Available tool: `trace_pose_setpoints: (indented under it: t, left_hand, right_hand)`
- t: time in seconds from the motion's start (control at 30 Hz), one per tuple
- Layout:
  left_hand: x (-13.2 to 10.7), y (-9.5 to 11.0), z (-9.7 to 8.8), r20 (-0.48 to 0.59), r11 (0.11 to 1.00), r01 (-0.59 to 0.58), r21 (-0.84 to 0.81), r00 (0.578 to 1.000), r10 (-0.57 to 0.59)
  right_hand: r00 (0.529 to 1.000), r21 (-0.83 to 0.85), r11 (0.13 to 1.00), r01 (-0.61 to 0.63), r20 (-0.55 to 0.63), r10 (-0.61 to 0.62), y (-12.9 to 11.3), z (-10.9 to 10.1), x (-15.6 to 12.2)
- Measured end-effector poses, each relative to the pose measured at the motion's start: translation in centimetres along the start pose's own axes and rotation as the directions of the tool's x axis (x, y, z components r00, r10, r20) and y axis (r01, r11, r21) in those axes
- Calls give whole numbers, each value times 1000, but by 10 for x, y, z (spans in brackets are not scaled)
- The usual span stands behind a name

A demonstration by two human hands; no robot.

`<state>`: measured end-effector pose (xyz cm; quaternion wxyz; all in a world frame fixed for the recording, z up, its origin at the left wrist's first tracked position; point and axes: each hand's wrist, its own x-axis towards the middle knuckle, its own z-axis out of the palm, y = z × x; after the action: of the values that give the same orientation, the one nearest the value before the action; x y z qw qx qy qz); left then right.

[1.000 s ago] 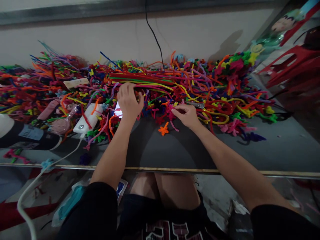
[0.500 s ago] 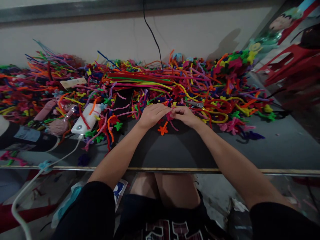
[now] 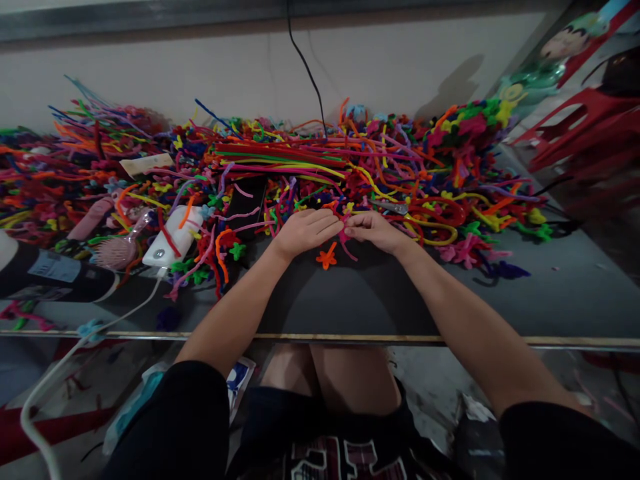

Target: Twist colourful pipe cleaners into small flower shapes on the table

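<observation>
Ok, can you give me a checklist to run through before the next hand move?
1. Right hand on the pink pipe-cleaner piece: ok, pinching it.
2. Left hand holding that piece: cannot tell, thumb hidden.
3. Orange pipe-cleaner flower apart from both hands: ok, it lies on the tabletop.
4. Black phone uncovered: not ok, pink pipe cleaners lie across it.
5. White corded device uncovered: not ok, a red pipe cleaner lies on it.

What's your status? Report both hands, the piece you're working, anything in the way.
Right grip closed on pink fuzzy piece. Left grip at same piece, its hold unclear. Piece partly hidden. Orange flower nearby on table; not blocking, it seems.
</observation>
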<state>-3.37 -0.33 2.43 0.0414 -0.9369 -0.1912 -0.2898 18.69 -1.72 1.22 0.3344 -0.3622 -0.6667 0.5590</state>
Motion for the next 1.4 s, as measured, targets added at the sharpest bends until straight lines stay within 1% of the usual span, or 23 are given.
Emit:
trace_pose_setpoints:
  t: [0.1, 0.2, 0.27, 0.3, 0.4, 0.43, 0.47, 0.53, 0.57, 0.6, 0.63, 0.67, 0.7, 0.77, 0.8, 0.83, 0.93, 1.03, 1.17, 1.23, 1.3, 1.37, 1.4]
  left_hand:
    - [3, 1, -2, 21, 986, -100, 134, 995, 98]
    - [4, 2, 1, 44, 973, -108, 205, 994, 101]
    - [5, 4, 5, 58, 982, -45, 182, 998, 35]
    - [5, 5, 8, 56, 989, 0, 147, 998, -8]
    - [6, 8, 18, 6, 980, 190, -58, 982, -190]
    - [8, 9, 22, -8, 949, 277, -151, 960, -282]
    - [10, 10, 25, -15, 890, 381, -251, 917, -398]
    - [14, 13, 31, 49, 675, 575, -463, 777, -628]
    - [16, 13, 33, 96, 552, 624, -552, 706, -702]
    - [17, 14, 35, 142, 462, 647, -607, 660, -738]
    - [17, 14, 35, 170, 424, 650, -630, 649, -742]
    - [16, 13, 35, 155, 451, 637, -625, 668, -728]
    - [15, 11, 34, 106, 532, 607, -590, 712, -695]
    - [10, 8, 31, -40, 774, 495, -396, 832, -553]
    - [7, 5, 29, -90, 857, 432, -280, 877, -471]
    - [5, 3, 28, -116, 907, 380, -180, 908, -403]
    - [0, -1, 26, -161, 969, 244, 37, 959, -235]
    - [-1, -2, 26, -148, 976, 156, 151, 980, -134]
    - [2, 0, 22, -111, 974, 149, 172, 985, -131]
    - [3, 3, 20, -75, 976, 175, 132, 983, -166]
    - [5, 7, 20, -54, 969, 234, 79, 972, -231]
    - [8, 12, 21, -77, 944, 330, 10, 941, -329]
    - [10, 15, 22, -105, 920, 389, -43, 914, -392]
  right_hand:
    - [1000, -30, 999, 13, -13, -13, -2, 0, 0]
    - [993, -160, 986, 37, -108, -54, -2, 1, -1]
    - [973, -343, 937, 66, -185, -136, -1, 3, -3]
    - [958, -445, 891, 84, -209, -195, 0, 4, -4]
    - [897, -695, 707, 129, -222, -382, 4, 9, -5]
    - [875, -753, 644, 132, -216, -432, 5, 10, -5]
    - [854, -805, 581, 123, -212, -475, 6, 11, -5]
    - [827, -888, 452, 83, -191, -528, 8, 14, -4]
    - [821, -916, 396, 65, -177, -543, 9, 15, -4]
    - [818, -934, 354, 54, -162, -552, 9, 15, -3]
    - [813, -941, 334, 50, -156, -561, 10, 15, -3]
    - [802, -939, 341, 48, -167, -573, 10, 14, -3]
    - [789, -926, 375, 49, -195, -583, 10, 13, -3]
    - [770, -866, 498, 51, -283, -572, 9, 10, -4]
    - [778, -823, 566, 56, -319, -541, 9, 7, -4]
    - [797, -778, 625, 63, -337, -501, 8, 5, -4]
    - [876, -653, 753, 83, -312, -367, 7, -1, -3]
    - [918, -554, 827, 93, -274, -286, 5, -3, -1]
    - [941, -461, 883, 88, -253, -226, 4, 0, 0]
    - [948, -443, 892, 86, -239, -210, 4, 2, 0]
    - [941, -454, 887, 88, -253, -223, 5, 4, 0]
    - [913, -503, 859, 98, -297, -278, 6, 8, 0]
    - [891, -542, 834, 104, -322, -320, 7, 10, -1]
